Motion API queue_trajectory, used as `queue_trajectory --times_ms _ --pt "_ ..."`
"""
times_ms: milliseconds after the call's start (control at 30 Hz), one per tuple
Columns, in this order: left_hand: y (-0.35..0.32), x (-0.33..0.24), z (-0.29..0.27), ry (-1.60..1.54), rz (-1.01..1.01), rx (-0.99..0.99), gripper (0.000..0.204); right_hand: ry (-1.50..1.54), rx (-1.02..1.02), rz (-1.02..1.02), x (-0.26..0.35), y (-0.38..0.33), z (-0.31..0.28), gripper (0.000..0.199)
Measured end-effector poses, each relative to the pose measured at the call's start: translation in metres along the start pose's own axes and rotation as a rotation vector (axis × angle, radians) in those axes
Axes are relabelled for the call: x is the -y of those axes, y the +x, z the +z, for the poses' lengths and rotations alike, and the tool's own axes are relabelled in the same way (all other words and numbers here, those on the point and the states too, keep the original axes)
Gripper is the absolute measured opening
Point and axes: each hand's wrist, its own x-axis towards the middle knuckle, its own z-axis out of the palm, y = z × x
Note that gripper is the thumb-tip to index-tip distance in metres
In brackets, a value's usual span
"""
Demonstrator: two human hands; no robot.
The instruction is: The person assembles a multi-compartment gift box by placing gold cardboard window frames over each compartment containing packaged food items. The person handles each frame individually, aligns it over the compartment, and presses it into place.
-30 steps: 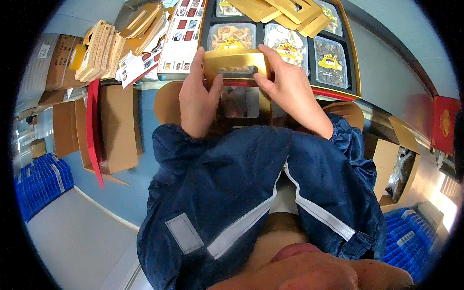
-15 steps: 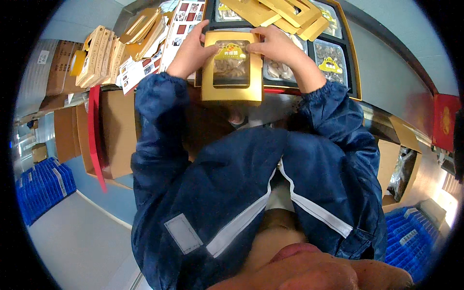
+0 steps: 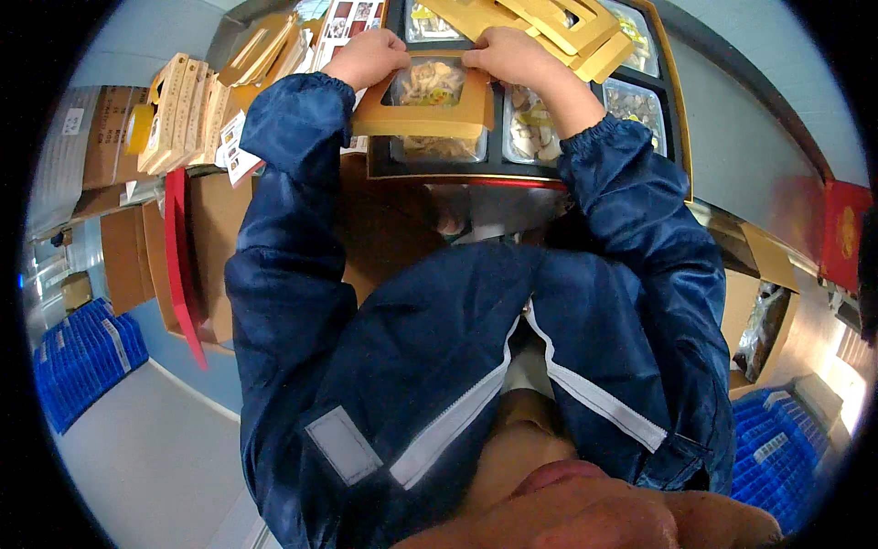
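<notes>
Gold windowed card (image 3: pixel 416 121) lies over the near left part of a gift box (image 3: pixel 682 151), tilted above a clear tray (image 3: pixel 439 147) of tan dried pieces, some of which show through the window and past the card's near edge. The left hand (image 3: pixel 373 57) is clamped on its far left corner, the right hand (image 3: pixel 514 59) on its far right corner, fingers bent over the rim on both sides. Just right of the card sits a tray of sliced pieces (image 3: pixel 530 128); farther right is a tray of dark pieces (image 3: pixel 637 112). More gold cards (image 3: pixel 553 32) overlap across the box's far side. Left of the box, on the worktop (image 3: pixel 732 82), are a printed sheet (image 3: pixel 340 26), a stack of pale wood-coloured pieces (image 3: pixel 183 114) and a yellow roll (image 3: pixel 139 129). Below the worktop at left stands an open cardboard box (image 3: pixel 219 247).
</notes>
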Motion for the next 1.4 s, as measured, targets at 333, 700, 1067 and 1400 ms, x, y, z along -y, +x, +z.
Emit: queue_trajectory --times_ms 333,700,1067,1400 --pt "-0.030 -0.033 0.042 0.334 0.040 -0.342 0.018 -0.281 -0.266 -0.074 0.001 -0.019 0.018 0.041" --pt "-0.040 -0.037 0.046 0.482 0.078 -0.253 0.021 -0.192 -0.296 -0.098 0.014 -0.063 0.030 0.036" --pt "-0.045 -0.044 0.048 0.506 0.117 -0.208 0.016 -0.137 -0.238 -0.072 -0.009 -0.038 0.028 0.033" --pt "-0.097 -0.057 0.028 0.011 0.081 -0.121 0.029 -0.225 -0.219 -0.065 0.011 -0.043 0.019 0.019"
